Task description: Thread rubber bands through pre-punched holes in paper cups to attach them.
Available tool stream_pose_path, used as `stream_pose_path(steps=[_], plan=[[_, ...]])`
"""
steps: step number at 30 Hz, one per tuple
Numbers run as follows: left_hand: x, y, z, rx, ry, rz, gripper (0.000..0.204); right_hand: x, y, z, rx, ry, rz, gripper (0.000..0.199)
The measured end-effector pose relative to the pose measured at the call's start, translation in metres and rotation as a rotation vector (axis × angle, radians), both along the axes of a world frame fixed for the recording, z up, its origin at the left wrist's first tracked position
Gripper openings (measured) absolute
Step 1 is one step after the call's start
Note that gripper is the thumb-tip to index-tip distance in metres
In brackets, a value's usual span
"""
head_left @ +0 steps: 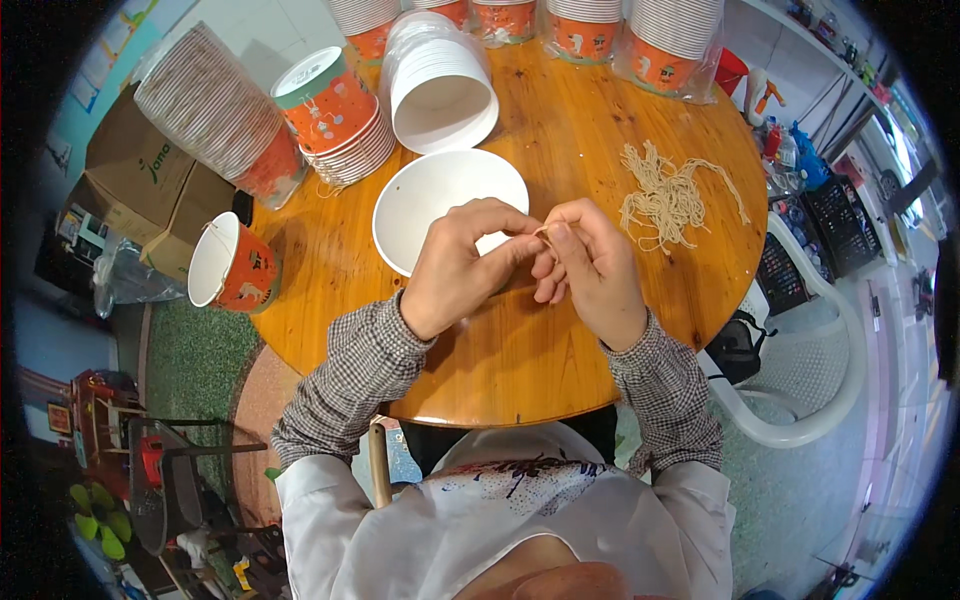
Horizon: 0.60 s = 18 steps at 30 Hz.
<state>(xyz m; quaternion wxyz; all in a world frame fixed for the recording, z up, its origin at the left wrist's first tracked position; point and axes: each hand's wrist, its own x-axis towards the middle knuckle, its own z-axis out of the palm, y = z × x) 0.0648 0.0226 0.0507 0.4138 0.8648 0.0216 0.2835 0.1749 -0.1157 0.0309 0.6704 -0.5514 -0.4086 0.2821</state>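
Note:
My left hand (462, 258) and my right hand (598, 268) meet above the front half of the round wooden table. Both are closed, thumbs and fingertips pinching a thin beige string (544, 232) between them. Most of the string is hidden by the fingers. Just behind my left hand is a white bowl-like paper tub (415, 205), its open mouth facing up and partly covered by that hand. To the right of my right hand lies a loose heap of beige strings (665, 195).
An orange paper bucket with a string (262, 272) leans at the table's left edge. Behind it stand stacked buckets (325, 115) and a tall bagged stack (215, 110). A bagged stack (440, 95) lies on its side. More stacks (670, 60) line the back. A white chair (830, 350) is right.

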Motion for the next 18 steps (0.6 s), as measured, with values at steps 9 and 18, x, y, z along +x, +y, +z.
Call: stream_pose_path(steps=[9,18], plan=[[-0.002,-0.003,-0.003,0.473,-0.155,0.112,0.011,0.004,0.000,0.019,0.104,-0.043,0.039,0.015],[-0.013,-0.027,-0.020,0.468,-0.175,0.395,0.011,-0.005,-0.015,0.051,0.119,0.012,0.028,0.022]])
